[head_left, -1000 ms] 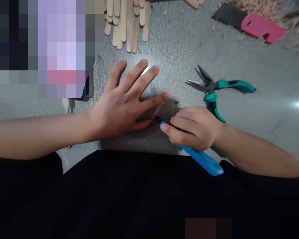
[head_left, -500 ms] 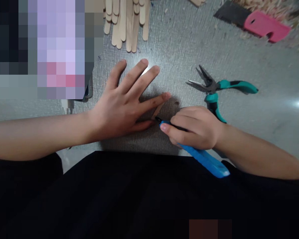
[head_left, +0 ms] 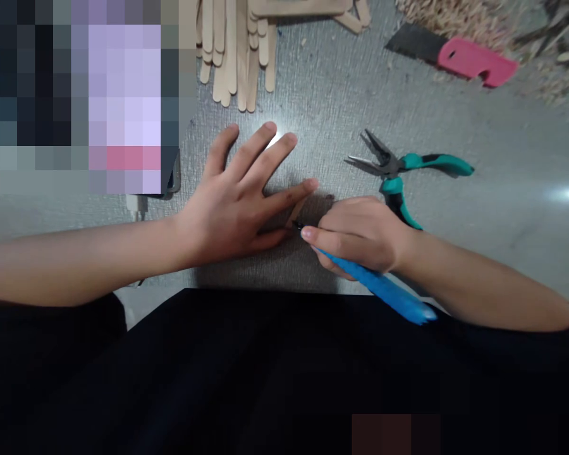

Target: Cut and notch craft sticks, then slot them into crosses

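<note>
Craft workspace, I'd say; home or workshop, I cannot tell. Signs: grey textured worktop [head_left: 516, 189] before me, strewn with hand tools and wood. Flat wooden sticks [head_left: 230, 57] bunched on far side, pale shavings [head_left: 429, 14] heaped farther right, pink-handled knife [head_left: 452, 54] just beside them. Pliers [head_left: 391, 167] lying spread near my right hand [head_left: 355, 234], blue tool [head_left: 379, 287] gripped in it. White plug [head_left: 133, 202] off to my left.

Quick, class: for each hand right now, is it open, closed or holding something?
Left hand: open, spread palm-down, at a small wooden strip.
Right hand: closed, holding a blue-handled tool.
</note>
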Available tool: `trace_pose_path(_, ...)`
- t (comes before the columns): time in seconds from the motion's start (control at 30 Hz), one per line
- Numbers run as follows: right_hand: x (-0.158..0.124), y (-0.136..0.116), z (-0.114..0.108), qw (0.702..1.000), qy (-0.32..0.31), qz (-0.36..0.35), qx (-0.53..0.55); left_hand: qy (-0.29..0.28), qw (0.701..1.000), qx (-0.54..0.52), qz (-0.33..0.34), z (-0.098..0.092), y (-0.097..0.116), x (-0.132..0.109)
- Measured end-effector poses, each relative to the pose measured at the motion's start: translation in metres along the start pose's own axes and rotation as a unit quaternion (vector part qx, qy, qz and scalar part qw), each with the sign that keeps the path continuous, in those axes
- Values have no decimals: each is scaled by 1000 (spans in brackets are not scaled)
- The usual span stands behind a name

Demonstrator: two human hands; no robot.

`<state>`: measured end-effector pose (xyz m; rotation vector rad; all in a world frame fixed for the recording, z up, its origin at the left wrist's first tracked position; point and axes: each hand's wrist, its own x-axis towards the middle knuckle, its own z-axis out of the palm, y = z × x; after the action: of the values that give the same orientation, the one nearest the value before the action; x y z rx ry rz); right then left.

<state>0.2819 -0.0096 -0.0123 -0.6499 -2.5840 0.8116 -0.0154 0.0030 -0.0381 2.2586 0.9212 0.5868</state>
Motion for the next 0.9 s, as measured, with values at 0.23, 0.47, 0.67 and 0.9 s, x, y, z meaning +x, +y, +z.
trace_pose_path(0.23, -8, 10, -3, 959, 166, -176, -148, 30, 999, -7, 22, -13, 4, 1)
trace_pose_path(0.47, -8, 6, 4, 956, 190, -163, -153, 32, 998, -63, -5, -15, 9, 3)
trace_pose_path(0.67, -5, 2, 11, 954, 213, -158, -139, 28, 997, -42, -65, -12, 11, 6)
trace_pose_path(0.9, -6, 0, 17, 956, 267, -73, -96, 33, 999, -8, -39, -12, 9, 3)
